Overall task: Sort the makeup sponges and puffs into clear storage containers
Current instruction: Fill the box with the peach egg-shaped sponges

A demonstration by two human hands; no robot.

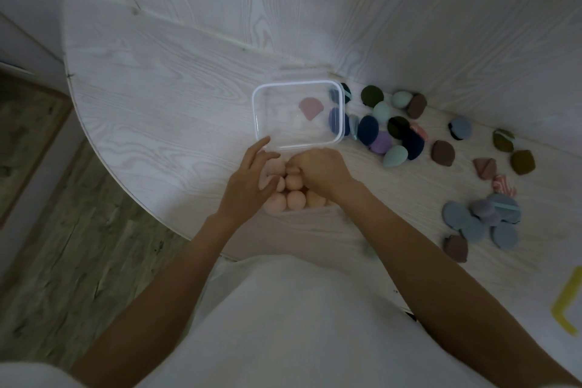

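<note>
Both hands on the peach sponges (291,190) just in front of the clear container (296,85) — left hand (252,179) with fingers straight, touching them. Right hand (318,168) curled over the pile — can't tell if it grips one.

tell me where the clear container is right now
In the head view the clear container sits on the white table just beyond both hands, its near rim by the left hand; a pink puff lies inside, and the loose sponge pile lies to its right.

left grip (252,176): fingers straight, spread; right grip (318,170): fingers curled, knuckles up; forearms converging
</note>
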